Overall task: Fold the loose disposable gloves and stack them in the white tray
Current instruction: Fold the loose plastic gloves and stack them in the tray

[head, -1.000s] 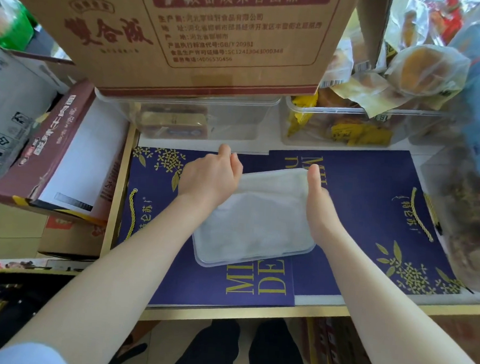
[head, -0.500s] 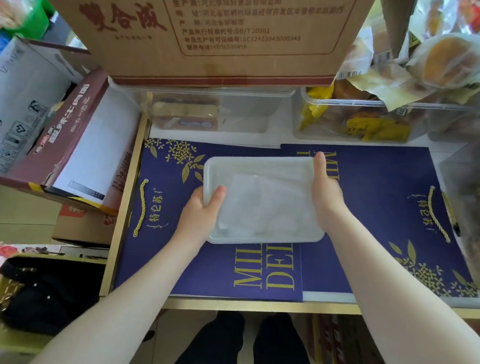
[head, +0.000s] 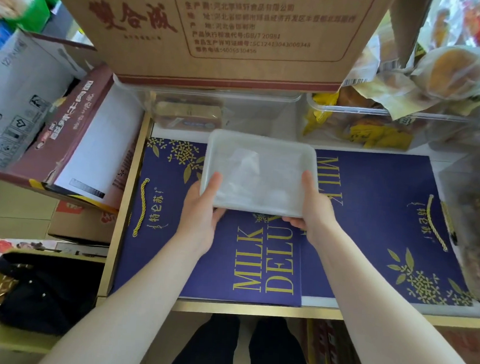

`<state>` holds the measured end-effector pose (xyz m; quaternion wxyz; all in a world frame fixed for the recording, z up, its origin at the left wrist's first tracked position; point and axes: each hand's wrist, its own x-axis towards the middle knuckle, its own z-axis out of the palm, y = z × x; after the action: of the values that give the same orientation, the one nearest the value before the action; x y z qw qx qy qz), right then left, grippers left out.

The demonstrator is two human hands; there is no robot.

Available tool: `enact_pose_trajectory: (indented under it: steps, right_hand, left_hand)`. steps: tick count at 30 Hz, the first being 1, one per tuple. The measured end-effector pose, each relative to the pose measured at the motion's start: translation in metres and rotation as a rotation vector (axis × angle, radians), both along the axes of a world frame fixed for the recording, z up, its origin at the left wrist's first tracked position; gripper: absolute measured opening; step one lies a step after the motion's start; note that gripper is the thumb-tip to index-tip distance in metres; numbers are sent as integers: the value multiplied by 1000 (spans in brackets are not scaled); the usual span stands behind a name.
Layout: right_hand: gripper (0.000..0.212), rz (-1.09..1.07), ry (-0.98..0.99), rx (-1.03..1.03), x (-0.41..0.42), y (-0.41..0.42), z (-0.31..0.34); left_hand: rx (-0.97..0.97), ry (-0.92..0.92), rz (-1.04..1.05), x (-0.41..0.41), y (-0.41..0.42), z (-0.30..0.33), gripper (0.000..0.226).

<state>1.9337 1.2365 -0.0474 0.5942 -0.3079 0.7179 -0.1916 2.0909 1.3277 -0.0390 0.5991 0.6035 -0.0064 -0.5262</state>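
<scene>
Change: both hands had slid down to the near corners of the white tray, and the tray had gone further from the person, toward the clear bin at the back; a second before, the left hand lay over the tray's far left corner and the right hand ran along its right edge.
White tray [head: 305, 157]: sat over the two navy bags, its far edge just short of the clear bin; whether it rested on the bags or was lifted off them could not be told.
Left hand [head: 200, 218]: pinched the tray's near left corner, thumb on top along the left rim, fingers tucked underneath.
Right hand [head: 314, 214]: pinched the tray's near right corner, thumb on top inside the rim, fingers curled under the near edge.
Gloves [head: 250, 177]: lay folded as a pale, translucent layer inside the tray, between the two thumbs; how many could not be told.
Navy bags [head: 371, 218]: two flat bags with gold lettering and cord handles covered the bench under the tray, the left one overlapping the right.
Bench [head: 253, 309]: showed a gold near edge below the bags.
Clear bin [head: 265, 113]: stood just beyond the tray, under a big cardboard box [head: 214, 34].
Snack bin [head: 377, 125]: right of the clear bin, held yellow packets.
</scene>
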Motion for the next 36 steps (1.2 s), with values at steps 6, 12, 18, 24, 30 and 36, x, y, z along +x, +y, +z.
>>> enact_pose_trajectory:
  steps: [6,12,18,24,30,36]
  right_hand:
    - [67,179,67,-112,-3,3,-2]
    - [75,1024,840,-1265,-11,36,-5]
    - [40,895,1058,-1814,6,35,-14]
    - [23,998,942,-1827,24,36,-12]
    - [47,971,490,-1302,19,26,-9]
    - [46,353,-359,-152,20,23,2]
  left_hand:
    - [-2,-18,17,0,4,0,16]
    - [96,58,129,14,0,8,17]
    - [83,237,110,21,8,9,21]
    - [107,210,101,27,22,5,15]
    - [106,147,113,41,31,4,9]
    - [15,202,113,53,34,0,22]
